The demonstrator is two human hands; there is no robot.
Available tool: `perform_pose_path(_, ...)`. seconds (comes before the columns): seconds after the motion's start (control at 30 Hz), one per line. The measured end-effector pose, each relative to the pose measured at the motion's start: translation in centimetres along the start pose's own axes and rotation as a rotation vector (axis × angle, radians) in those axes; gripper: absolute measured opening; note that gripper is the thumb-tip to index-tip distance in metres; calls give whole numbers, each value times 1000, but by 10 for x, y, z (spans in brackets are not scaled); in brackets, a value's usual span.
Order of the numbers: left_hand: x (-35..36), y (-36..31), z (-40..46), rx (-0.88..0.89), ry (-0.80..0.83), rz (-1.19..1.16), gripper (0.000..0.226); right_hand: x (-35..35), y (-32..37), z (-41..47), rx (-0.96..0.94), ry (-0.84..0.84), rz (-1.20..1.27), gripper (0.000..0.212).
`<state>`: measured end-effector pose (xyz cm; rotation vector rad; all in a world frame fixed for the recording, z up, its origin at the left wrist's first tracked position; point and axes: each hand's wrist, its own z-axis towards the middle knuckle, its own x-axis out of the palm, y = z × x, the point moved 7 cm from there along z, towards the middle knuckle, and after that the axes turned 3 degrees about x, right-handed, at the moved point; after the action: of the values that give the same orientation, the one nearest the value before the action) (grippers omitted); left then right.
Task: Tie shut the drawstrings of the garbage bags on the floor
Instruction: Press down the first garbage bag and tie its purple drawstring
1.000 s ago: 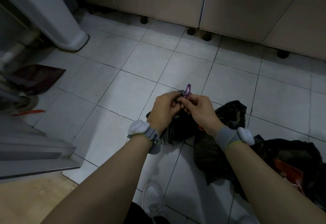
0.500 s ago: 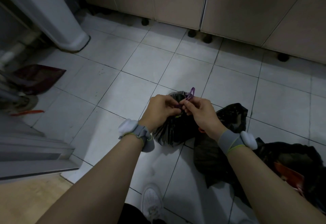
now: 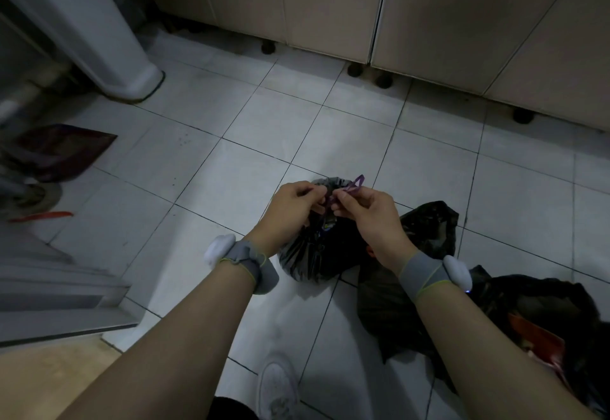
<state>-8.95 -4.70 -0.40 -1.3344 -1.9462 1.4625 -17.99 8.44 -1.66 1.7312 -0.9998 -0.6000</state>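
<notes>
A small black garbage bag [image 3: 310, 254] stands on the white tile floor, its mouth gathered at the top. Its purple drawstring [image 3: 355, 185] sticks up in a loop above the bag. My left hand [image 3: 293, 208] and my right hand [image 3: 366, 211] meet over the bag's neck, each pinching the drawstring. A second black bag [image 3: 425, 231] lies slack and open just right of it. A third black bag [image 3: 541, 314] sits at the right edge, open, with red packaging showing inside.
Beige cabinets [image 3: 330, 6] on short black feet run along the back. A white pedestal [image 3: 128, 72] stands at the upper left, a dark red dustpan [image 3: 62, 148] below it. A grey threshold [image 3: 59, 294] lies at left. My white shoe [image 3: 277, 390] is at the bottom.
The small bag's body has come into full view below my hands, and my two hands have drawn slightly apart on the purple drawstring, its loop now standing to the right.
</notes>
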Motion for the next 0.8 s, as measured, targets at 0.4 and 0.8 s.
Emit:
perform_pose_path(0.4, 12, 4, 3, -65, 32, -650, 20, -12, 8, -2, -48, -118, -215, 10)
perform_pose_path(0.8, -5, 59, 14, -370, -103, -895, 25, -41, -33, 5, 229, -187, -44, 11)
